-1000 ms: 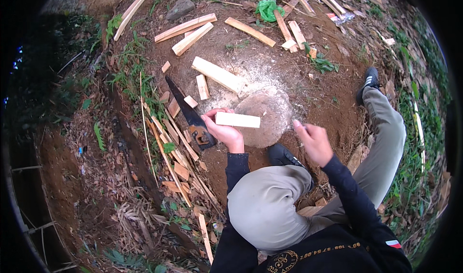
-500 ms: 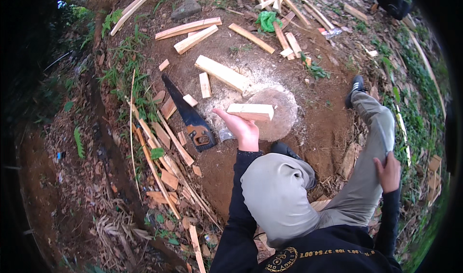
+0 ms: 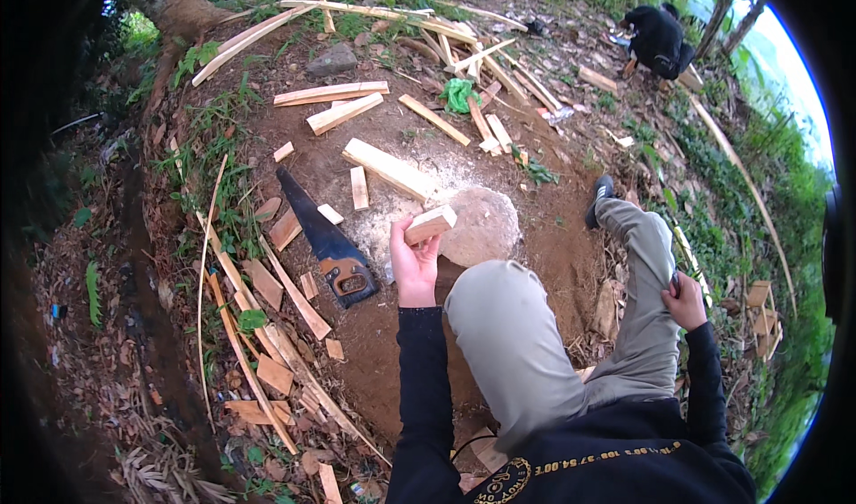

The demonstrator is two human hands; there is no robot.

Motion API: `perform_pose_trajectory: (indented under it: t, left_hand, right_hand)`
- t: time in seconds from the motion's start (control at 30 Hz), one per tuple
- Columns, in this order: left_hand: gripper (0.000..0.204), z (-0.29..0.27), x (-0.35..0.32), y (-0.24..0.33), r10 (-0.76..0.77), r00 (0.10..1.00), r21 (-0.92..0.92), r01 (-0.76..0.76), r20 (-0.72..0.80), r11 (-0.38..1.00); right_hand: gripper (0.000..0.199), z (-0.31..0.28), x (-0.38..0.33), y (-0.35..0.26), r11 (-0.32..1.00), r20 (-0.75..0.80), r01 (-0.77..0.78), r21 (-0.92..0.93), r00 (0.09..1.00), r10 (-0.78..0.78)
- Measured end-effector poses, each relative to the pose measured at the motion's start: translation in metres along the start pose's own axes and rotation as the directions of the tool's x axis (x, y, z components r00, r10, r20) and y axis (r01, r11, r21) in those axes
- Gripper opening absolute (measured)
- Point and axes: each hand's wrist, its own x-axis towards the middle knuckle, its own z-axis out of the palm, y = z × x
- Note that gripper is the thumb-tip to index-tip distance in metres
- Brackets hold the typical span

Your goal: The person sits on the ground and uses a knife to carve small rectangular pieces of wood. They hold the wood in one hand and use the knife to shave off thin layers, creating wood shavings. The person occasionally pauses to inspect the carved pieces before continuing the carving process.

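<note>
My left hand (image 3: 415, 268) grips a short pale wood block (image 3: 431, 225), its cut end facing up and right. Just beyond the block lies a round stump (image 3: 481, 226) dusted with sawdust. A handsaw (image 3: 325, 237) with a dark blade and brown handle rests on the soil to the left of that hand. My right hand (image 3: 685, 303) is closed at the side of my right trouser leg (image 3: 637, 281). A small dark thing shows at its fingertips, too little of it to name.
A thick wood piece (image 3: 390, 169) lies against the stump's far left edge. Long strips (image 3: 294, 361) and offcuts are strewn at left. More sticks and a green plastic bag (image 3: 459, 96) lie farther off. Another person in black (image 3: 658, 40) crouches at far right.
The block lay across my open left palm; now the fingers close round it and it is turned. My right hand has closed at the leg, with something dark showing. The view has tilted up.
</note>
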Motion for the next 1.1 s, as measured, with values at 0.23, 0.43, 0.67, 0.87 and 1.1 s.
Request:
perform_pose_trajectory:
  t: [0.23,0.43,0.67,0.87,1.1]
  left_hand:
    - [0.021,-0.011,-0.016,0.017,0.029,1.0,-0.063,-0.029,0.007,0.998]
    - [0.024,-0.018,-0.017,0.045,0.095,0.984,0.032,-0.101,0.152,0.994]
    - [0.031,0.018,-0.041,0.062,0.223,0.912,0.19,-0.3,0.345,0.935]
    - [0.021,0.031,-0.083,0.098,0.275,0.821,0.259,-0.445,0.501,0.857]
    - [0.021,0.038,-0.122,0.109,0.456,0.745,0.427,-0.659,0.487,0.62]
  right_hand:
    - [0.035,-0.065,0.02,-0.06,0.98,-0.133,0.101,-0.169,0.983,-0.124]
    - [0.037,-0.106,0.094,-0.199,0.891,-0.133,0.444,-0.096,0.882,-0.453]
    - [0.036,-0.075,0.166,-0.307,0.64,0.212,0.761,-0.106,0.646,-0.733]
    - [0.045,0.035,0.176,-0.377,0.812,0.582,0.466,0.35,0.571,-0.579]
    - [0.04,0.078,0.156,-0.408,0.744,0.684,0.125,0.656,0.32,-0.656]
